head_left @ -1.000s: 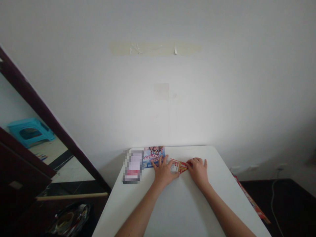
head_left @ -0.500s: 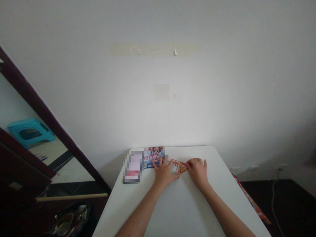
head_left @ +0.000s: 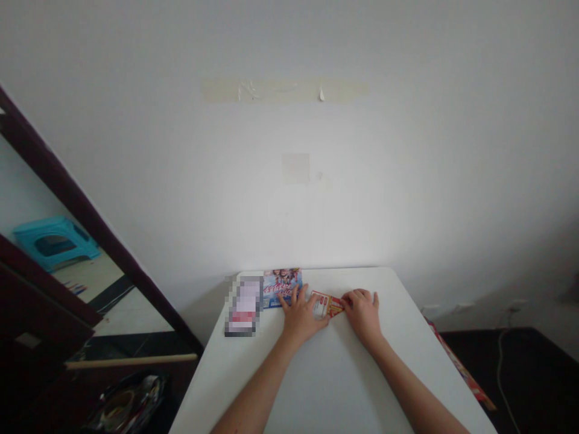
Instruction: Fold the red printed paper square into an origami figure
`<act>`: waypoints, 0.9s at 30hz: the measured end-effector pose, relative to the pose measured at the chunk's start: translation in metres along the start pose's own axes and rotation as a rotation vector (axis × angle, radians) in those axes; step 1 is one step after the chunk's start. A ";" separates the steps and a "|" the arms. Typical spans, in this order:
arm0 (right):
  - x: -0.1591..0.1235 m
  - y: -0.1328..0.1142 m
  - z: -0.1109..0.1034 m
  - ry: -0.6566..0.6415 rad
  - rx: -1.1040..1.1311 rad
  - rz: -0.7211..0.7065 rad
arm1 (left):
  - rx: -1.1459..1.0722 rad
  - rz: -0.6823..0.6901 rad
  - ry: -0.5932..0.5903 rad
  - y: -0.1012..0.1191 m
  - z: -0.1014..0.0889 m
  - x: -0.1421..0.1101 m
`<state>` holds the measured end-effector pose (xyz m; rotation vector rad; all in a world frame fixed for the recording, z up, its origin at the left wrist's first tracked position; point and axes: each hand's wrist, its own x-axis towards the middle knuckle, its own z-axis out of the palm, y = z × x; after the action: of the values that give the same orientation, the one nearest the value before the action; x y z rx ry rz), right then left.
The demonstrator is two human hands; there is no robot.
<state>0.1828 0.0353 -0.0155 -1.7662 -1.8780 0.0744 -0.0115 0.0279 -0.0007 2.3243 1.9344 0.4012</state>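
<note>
Left hand point(head_left: 300, 314), fingers spread, steadies a small red, yellow and white printed paper piece point(head_left: 326, 304) at the frame's lower centre; the right hand point(head_left: 363, 313) pinches its pointed end. That taper looks already folded; the wider white part, not yet.

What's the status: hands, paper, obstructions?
Left hand spread at wide end of tapered red-yellow-white paper; right hand at its narrow tip, pinch unclear. Possibly in the way: blue printed leaflet, partly covered by left hand.
</note>
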 end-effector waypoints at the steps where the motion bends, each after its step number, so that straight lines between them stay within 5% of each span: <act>1: 0.000 0.000 0.000 0.001 -0.005 0.002 | -0.003 -0.001 0.000 0.000 0.000 0.000; 20: 0.002 0.025 -0.008 -0.088 0.194 -0.029 | -0.023 0.047 0.017 -0.003 0.001 -0.003; 27: 0.002 0.010 -0.007 -0.055 0.097 0.018 | -0.014 0.035 0.014 -0.002 0.001 -0.002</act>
<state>0.1947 0.0367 -0.0131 -1.7311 -1.8648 0.2194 -0.0132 0.0262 -0.0026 2.3554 1.8935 0.4331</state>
